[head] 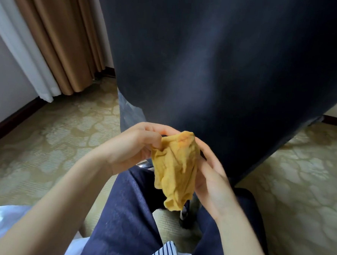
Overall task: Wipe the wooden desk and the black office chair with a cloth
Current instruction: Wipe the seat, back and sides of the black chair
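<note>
both grips on the yellow cloth [175, 173], just in front of the black office chair [226, 71].
my left grip [131, 144] pinches the cloth's upper left edge between thumb and curled fingers, and my right grip [209, 181] cups its right side, fingers bent up round the top corner (the thumb is hidden behind the fabric). the cloth hangs crumpled between the two, its lower end loose above my dark blue trousers [127, 203]; whether its top brushes the chair i cannot tell. the chair's dark backrest fills the upper middle and right of the view, close behind my grips. patterned carpet [44, 139] lies on either side, and a tan curtain [57, 32] hangs at the upper left.
</note>
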The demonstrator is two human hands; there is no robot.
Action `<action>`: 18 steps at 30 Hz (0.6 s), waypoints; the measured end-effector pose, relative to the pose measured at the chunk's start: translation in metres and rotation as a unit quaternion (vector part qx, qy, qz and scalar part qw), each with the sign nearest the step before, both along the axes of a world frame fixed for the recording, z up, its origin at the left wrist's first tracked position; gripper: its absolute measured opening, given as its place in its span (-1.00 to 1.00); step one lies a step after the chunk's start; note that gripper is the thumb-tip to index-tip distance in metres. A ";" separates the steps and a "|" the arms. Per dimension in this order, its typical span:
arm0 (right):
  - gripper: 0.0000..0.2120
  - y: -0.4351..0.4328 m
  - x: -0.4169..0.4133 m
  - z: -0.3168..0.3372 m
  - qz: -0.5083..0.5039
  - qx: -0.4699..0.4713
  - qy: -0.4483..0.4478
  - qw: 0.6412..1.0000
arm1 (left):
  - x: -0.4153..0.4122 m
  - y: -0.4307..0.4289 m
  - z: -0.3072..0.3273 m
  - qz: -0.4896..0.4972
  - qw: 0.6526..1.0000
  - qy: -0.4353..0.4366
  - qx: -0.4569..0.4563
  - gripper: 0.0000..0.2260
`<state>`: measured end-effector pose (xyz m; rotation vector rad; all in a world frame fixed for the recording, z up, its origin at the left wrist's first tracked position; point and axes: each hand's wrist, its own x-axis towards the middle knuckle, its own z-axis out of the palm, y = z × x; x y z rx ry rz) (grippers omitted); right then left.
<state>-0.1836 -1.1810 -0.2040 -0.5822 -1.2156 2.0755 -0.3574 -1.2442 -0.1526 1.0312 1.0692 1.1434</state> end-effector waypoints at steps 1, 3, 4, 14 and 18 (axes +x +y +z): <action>-0.68 -0.002 0.001 -0.001 -0.012 0.003 -0.014 1.000 | -0.004 -0.001 -0.001 0.014 1.000 0.026 -0.009 -0.61; -0.68 -0.001 0.004 -0.002 -0.067 0.037 -0.067 0.995 | -0.013 -0.001 -0.005 0.084 0.986 0.138 -0.028 -0.63; -0.71 0.001 0.005 -0.003 -0.113 0.075 -0.110 0.985 | -0.014 -0.001 -0.009 0.138 0.970 0.199 -0.034 -0.65; -0.72 0.010 0.014 0.000 -0.267 0.298 -0.202 0.894 | 0.056 -0.008 -0.060 0.158 0.986 0.050 -0.035 -0.69; -0.76 0.004 0.010 -0.009 -0.214 0.260 -0.204 0.919 | 0.068 -0.007 -0.076 0.149 0.985 -0.077 -0.029 -0.68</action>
